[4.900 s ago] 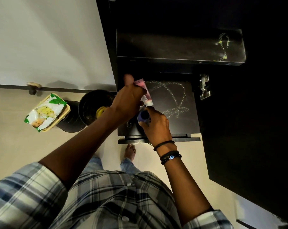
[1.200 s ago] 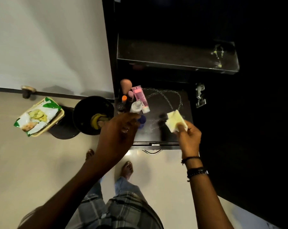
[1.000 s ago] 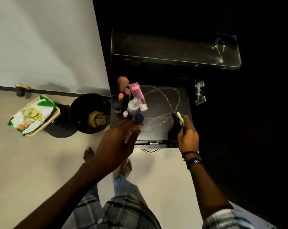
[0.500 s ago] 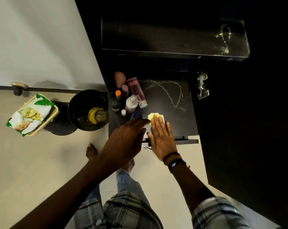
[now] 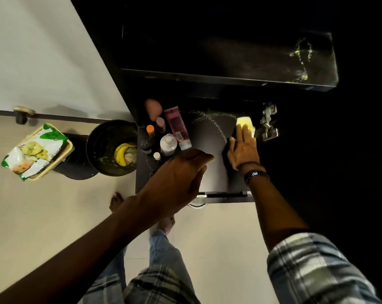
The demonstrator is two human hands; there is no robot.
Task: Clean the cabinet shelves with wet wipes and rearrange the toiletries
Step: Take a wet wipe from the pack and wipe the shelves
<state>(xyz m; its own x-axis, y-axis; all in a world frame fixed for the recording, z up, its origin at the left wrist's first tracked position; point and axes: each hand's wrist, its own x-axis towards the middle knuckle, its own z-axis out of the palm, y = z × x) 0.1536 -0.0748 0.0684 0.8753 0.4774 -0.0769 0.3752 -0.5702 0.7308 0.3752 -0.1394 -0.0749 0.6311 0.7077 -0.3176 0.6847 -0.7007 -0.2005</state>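
A dark lower cabinet shelf (image 5: 209, 163) carries a pale scribbled smear (image 5: 209, 119) near its back. My right hand (image 5: 242, 148) lies flat with straight fingers, pressing a folded yellowish wet wipe (image 5: 244, 123) against the shelf's far right corner. Toiletries are bunched at the shelf's left side: a pink tube (image 5: 178, 128), a white bottle (image 5: 168, 144), an orange-capped bottle (image 5: 150, 130), a peach sponge (image 5: 153, 108). My left hand (image 5: 179, 178) hovers over the shelf's front left with relaxed fingers, holding nothing. The upper shelf (image 5: 229, 55) has a yellowish smear (image 5: 303, 55) at its right.
A black bin (image 5: 107, 148) with banana peel (image 5: 122, 152) stands left of the cabinet. A green-and-white wet wipe pack (image 5: 33, 150) lies on a tan tray on a stool. A metal door hinge (image 5: 268, 126) sits right of the wipe. My bare feet are below.
My right hand has slid the wipe from the shelf's front middle to its far right corner, and part of the smear there is gone. My left hand stays hovering near the toiletries.
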